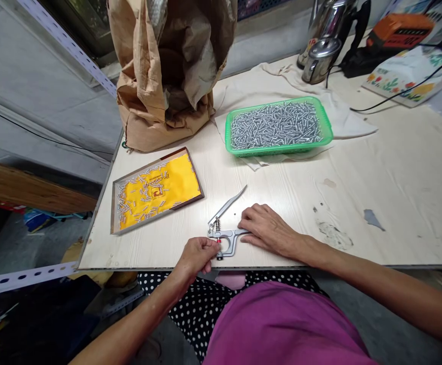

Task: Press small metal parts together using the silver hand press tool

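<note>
Grey metal snap-fastener pliers (pixel 228 234) lie at the front edge of the table, with the upper lever (pixel 228 204) raised and a spring beside its hinge. My right hand (pixel 268 230) grips the fixed handle, thumb and fingers on either side of it. At the jaw end, my left hand (pixel 198 253) pinches with thumb and forefinger; whatever is between the fingertips is too small to make out. A shallow box (pixel 183 175) with a yellow bottom stands left of the pliers, small metal pins (pixel 145 191) scattered in it. Farther back, a green basket (pixel 282 149) is full of similar silvery pieces.
A large open brown paper bag (pixel 141 101) stands at the back left. Behind the basket lies a pale cloth (pixel 352 121). A steel kettle (pixel 325 30), a metal cup (pixel 320 61), an orange box (pixel 399 35) and a flowered packet (pixel 411 81) occupy the back right.
</note>
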Motion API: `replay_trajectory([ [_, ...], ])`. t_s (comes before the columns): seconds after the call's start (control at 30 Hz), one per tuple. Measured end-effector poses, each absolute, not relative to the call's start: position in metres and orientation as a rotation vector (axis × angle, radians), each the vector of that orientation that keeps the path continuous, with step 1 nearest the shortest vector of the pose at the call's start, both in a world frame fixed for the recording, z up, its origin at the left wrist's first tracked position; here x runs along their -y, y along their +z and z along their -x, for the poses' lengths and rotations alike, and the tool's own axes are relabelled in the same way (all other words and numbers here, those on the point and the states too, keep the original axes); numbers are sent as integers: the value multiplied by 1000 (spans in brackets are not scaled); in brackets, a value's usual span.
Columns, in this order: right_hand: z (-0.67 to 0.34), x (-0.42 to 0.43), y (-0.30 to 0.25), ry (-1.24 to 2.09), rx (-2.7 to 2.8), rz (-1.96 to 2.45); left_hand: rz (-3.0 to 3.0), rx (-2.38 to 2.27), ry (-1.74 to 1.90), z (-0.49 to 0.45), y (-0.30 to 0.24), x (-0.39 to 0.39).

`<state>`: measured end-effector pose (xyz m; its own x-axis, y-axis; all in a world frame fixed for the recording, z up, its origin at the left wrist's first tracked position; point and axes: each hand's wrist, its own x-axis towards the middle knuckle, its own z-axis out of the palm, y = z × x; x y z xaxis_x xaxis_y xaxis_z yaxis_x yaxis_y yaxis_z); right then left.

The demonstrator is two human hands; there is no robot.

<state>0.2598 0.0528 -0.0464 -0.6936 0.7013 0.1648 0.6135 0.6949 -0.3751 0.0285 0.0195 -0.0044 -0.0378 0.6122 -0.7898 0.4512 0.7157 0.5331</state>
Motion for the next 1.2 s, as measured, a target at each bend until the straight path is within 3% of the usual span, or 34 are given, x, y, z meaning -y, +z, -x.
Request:
replay_trajectory([
  [0.33, -269, -99, -43, 419, 2756, 959, -749, -1650, 258, -32, -4, -8],
  [0.77, -258, -85, -29, 202, 2898, 1083, -757, -1686, 291, -29, -14, 9],
  [1.0, -261, -67, -20, 317, 2846, 1071, -1866, -1750, 494, -41, -3, 13],
  [1.2, -257, -56, -20, 371, 2804, 1125, -2399, -1418, 219, -74, -11, -25],
])
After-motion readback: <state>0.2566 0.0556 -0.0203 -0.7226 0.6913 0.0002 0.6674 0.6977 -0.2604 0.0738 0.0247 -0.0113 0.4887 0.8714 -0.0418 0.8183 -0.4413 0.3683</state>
